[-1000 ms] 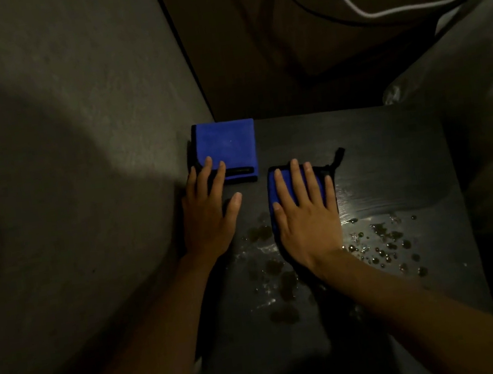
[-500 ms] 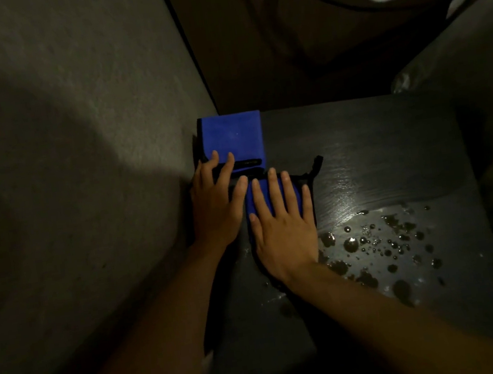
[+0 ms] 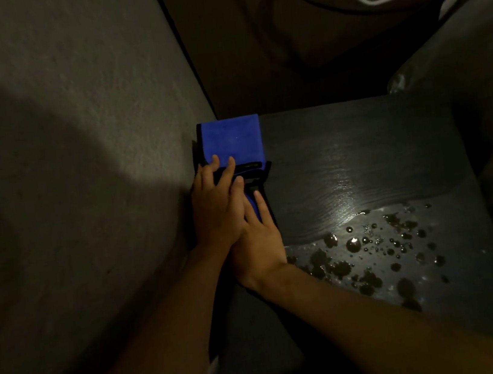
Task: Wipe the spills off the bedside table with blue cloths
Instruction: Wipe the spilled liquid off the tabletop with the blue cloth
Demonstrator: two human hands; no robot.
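A folded blue cloth [image 3: 232, 139] lies at the back left corner of the dark bedside table [image 3: 360, 151]. My left hand [image 3: 214, 207] rests flat beside the wall, its fingertips on that cloth's near edge. A second blue cloth [image 3: 252, 203] is almost wholly hidden under my right hand [image 3: 259, 242], which presses flat on it; only a blue sliver and its black edge show between the fingers. My left hand overlaps the right hand's fingers. Dark spilled droplets and puddles [image 3: 375, 254] cover the table's right front part.
A grey wall [image 3: 79, 178] runs along the table's left side. Pale bedding [image 3: 489, 73] rises at the right edge. A white cable [image 3: 371, 1] and a dark cable hang behind the table. A wet sheen [image 3: 344, 192] marks the table's middle.
My right hand has slid its cloth leftward across the table, from the middle to against my left hand. The droplets that lay left of it are gone. My left hand barely moved.
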